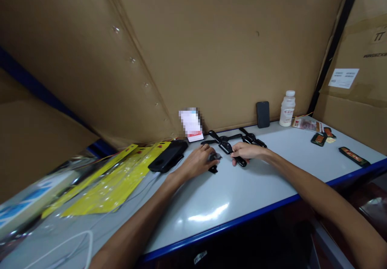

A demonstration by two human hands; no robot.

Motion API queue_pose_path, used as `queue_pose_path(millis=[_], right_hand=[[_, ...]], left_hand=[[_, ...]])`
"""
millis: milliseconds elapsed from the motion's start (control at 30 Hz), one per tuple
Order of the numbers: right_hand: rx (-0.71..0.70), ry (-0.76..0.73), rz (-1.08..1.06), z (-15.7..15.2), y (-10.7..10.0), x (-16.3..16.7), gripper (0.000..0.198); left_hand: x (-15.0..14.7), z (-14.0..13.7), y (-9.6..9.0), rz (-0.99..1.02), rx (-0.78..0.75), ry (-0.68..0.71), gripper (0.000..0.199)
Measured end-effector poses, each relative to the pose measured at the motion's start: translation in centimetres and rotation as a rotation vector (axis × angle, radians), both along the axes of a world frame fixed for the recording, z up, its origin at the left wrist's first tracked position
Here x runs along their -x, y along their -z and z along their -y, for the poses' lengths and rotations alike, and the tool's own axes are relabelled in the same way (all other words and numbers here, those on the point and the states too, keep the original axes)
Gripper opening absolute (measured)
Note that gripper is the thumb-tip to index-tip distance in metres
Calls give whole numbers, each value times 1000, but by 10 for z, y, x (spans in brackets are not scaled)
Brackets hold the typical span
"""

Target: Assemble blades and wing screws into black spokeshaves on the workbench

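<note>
My right hand (245, 151) is closed around a black spokeshave (225, 146), a two-handled tool with a metal body in its middle; the tool is tilted, one handle pointing toward me. To its left, my left hand (198, 161) has its fingers bent down over a small dark metal piece (215, 156), partly hidden and blurred. A second small black piece (213, 169) lies just below those fingers. Behind the held tool another black spokeshave (234, 137) lies on the table, and more black spokeshaves (252, 138) sit beyond my right hand.
Yellow-backed clear packages (121, 188) and a black device (167, 156) with a cable lie left. A lit phone (192, 125) leans on the cardboard wall. A dark phone (263, 114), a white bottle (287, 108) and small food packets (354, 156) stand or lie right. The table has a blue edge (229, 224).
</note>
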State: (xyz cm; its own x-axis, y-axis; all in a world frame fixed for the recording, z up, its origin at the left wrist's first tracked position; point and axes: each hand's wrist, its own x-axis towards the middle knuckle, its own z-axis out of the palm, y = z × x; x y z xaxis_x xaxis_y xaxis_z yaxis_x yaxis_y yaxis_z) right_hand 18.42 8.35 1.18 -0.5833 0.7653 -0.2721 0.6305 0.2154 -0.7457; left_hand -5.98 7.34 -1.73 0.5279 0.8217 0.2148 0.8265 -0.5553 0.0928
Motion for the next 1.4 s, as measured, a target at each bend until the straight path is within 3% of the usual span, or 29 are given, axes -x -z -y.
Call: queue_pose_path(millis=[133, 433, 567, 800, 967, 1233, 1400], right_hand=[[-41, 25, 100, -6, 2, -6, 19], [-280, 60, 364, -6, -9, -16, 14], [-301, -6, 382, 4, -11, -8, 16], [-279, -123, 349, 11, -12, -2, 17], [-246, -167, 324, 11, -12, -3, 19], [-203, -236, 294, 7, -12, -7, 24], [-185, -267, 297, 6, -10, -8, 21]], left_hand=[[4, -4, -1, 67, 73, -22, 23], [0, 0, -6, 338, 178, -49, 29], [-2, -1, -11, 444, 162, -27, 18], [-17, 6, -11, 832, 248, 14, 25], [-31, 11, 0, 855, 348, 10, 24], [-38, 12, 4, 824, 260, 55, 23], [-40, 10, 7, 873, 353, 78, 20]])
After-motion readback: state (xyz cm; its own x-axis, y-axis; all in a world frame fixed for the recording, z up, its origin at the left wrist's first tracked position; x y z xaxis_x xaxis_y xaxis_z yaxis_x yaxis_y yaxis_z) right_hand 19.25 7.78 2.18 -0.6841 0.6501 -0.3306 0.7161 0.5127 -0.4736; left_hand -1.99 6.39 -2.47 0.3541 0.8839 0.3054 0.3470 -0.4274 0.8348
